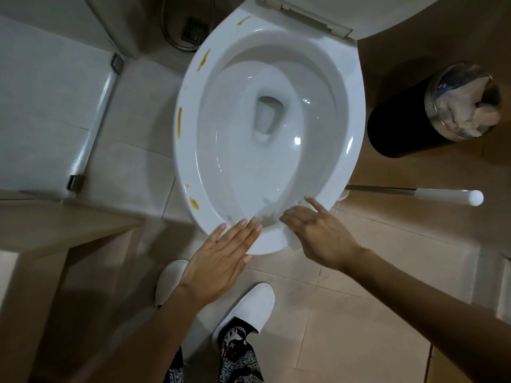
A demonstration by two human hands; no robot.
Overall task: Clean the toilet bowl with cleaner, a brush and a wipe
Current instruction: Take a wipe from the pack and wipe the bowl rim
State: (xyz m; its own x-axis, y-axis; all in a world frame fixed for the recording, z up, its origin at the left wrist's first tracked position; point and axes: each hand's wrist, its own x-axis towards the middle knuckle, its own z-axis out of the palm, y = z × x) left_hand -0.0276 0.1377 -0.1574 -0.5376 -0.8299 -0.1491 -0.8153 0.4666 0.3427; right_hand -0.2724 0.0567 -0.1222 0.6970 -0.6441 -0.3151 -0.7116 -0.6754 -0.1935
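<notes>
Beige floor tiles [359, 313] around toilet bowl [188, 150], yellow smears [179, 123] along left rim. Left hand [221, 252] flat on front rim, fingers straight; right hand [318, 233] just beside, fingers spread, pressing white wipe [293, 242] onto rim. Brush handle [442, 193] right of bowl.

The bare left hand [221, 255] is being held flat, palm down, with its fingers straight and pressed close together, the forearm [177, 322] being extended up from the lower edge. The bare right hand [318, 233] is being held palm down too, its fingers straight and slightly spread, the arm [414, 294] being stretched in from the lower right.
</notes>
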